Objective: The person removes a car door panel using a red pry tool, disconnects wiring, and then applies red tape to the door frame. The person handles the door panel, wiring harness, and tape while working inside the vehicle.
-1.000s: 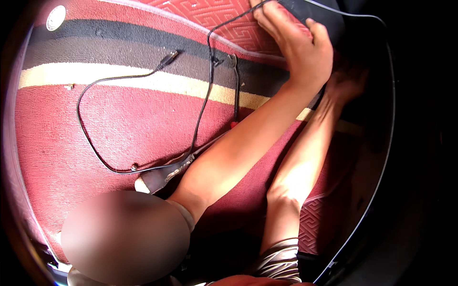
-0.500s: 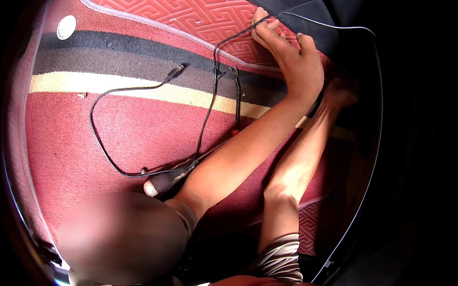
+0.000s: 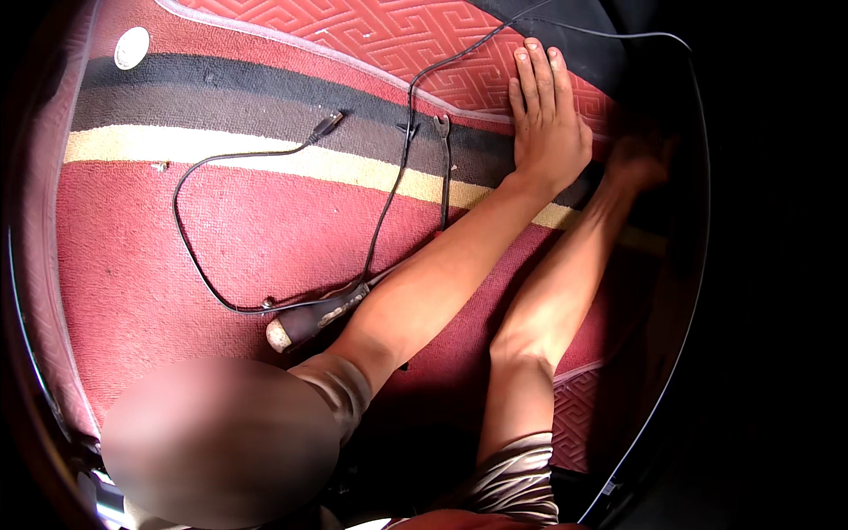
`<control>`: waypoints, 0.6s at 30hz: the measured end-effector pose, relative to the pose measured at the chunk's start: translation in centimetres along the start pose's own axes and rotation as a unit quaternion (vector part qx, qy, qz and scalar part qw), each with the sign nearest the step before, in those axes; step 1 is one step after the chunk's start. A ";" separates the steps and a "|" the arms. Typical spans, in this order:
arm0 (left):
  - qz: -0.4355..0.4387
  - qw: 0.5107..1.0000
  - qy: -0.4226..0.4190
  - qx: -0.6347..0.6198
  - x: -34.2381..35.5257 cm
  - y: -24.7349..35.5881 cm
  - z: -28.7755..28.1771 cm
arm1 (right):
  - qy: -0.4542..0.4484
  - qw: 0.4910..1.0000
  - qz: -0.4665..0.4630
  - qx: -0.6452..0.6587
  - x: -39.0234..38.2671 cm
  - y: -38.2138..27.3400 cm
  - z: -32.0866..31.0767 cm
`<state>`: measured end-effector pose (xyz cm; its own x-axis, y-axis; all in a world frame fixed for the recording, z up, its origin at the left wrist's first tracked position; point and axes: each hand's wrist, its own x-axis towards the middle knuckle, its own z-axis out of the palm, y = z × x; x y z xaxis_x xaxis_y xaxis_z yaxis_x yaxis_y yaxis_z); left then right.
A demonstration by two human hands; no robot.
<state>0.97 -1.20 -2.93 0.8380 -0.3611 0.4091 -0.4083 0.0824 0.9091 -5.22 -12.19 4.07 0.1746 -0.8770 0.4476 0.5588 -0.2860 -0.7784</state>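
My left hand [image 3: 548,119] lies flat, palm down, on the red patterned carpet [image 3: 265,230], fingers straight and holding nothing. A black cable [image 3: 402,168] runs just left of it, up past the fingertips. A small open-ended spanner [image 3: 443,163] lies between the cable and my left forearm. My right hand [image 3: 638,161] sits in shadow at the carpet's right side; its fingers are too dark to read. A dark-handled tool with a pale end [image 3: 309,320] lies under my left upper arm, with the cable leading from it.
The cable loops left across the carpet and ends in a plug [image 3: 329,124]. A white disc [image 3: 132,46] lies at the far left. A thin black cord [image 3: 618,37] and a dark object are at the top right. A blurred head is at the lower left.
My left hand has come off the cable near the top and settled flat on the carpet. The view has shifted, so cable and tool sit lower in the picture.
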 end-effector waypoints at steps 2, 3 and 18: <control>-0.007 0.999 0.009 -0.034 0.2 -0.1 -0.3 | 0.025 0.999 -0.037 0.030 -0.1 0.6 0.5; -0.005 0.997 0.022 -0.069 0.1 0.0 -0.4 | 0.039 0.997 -0.058 0.042 0.2 0.7 0.2; -0.130 0.769 0.130 -0.612 1.2 4.6 -2.3 | 0.151 0.972 -0.167 0.061 0.1 1.9 2.1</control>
<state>0.87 0.86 1.92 0.9429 -0.3280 0.0586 0.2982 0.9090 0.2912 -2.46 -12.04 3.61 -0.2684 -0.8217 0.5028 0.6394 -0.5424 -0.5449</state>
